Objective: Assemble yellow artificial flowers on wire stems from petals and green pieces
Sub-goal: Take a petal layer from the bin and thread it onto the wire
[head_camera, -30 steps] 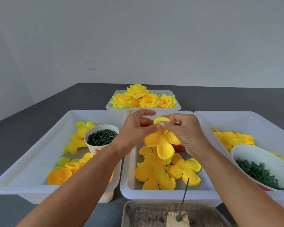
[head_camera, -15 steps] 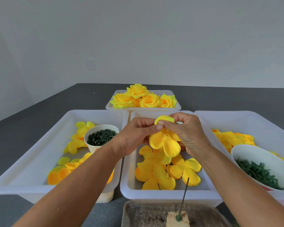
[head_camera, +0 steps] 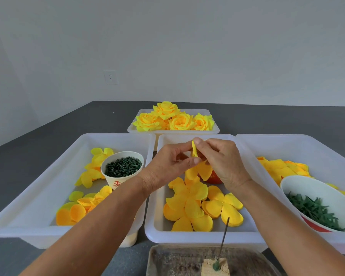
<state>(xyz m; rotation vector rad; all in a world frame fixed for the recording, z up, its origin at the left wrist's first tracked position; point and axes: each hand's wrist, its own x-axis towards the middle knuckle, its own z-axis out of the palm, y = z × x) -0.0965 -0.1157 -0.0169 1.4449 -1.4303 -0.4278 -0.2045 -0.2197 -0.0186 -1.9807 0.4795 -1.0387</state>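
Note:
Over the middle white tray (head_camera: 153, 198), both hands pinch one yellow petal piece (head_camera: 200, 169). My left hand (head_camera: 167, 166) grips its lower part with thumb and fingers. My right hand (head_camera: 220, 160) pinches the folded top petal, which stands edge-on between the fingertips. Loose yellow petal pieces (head_camera: 197, 208) lie in the tray below. A wire stem (head_camera: 223, 239) stands in a green base on a tan block (head_camera: 215, 267) at the near edge. A paper cup (head_camera: 122, 170) of small dark green pieces sits in the left tray.
The left tray (head_camera: 38, 194) holds yellow and orange petals. The right tray (head_camera: 327, 152) has more petals and a white bowl (head_camera: 315, 198) of green leafy pieces. A far tray (head_camera: 173, 131) carries several finished yellow flowers. A brown tray (head_camera: 177, 261) holds the block.
The petal piece has been drawn together: its hanging petals, spread out a second ago, are now mostly folded between my fingers, and both hands have closed in on it.

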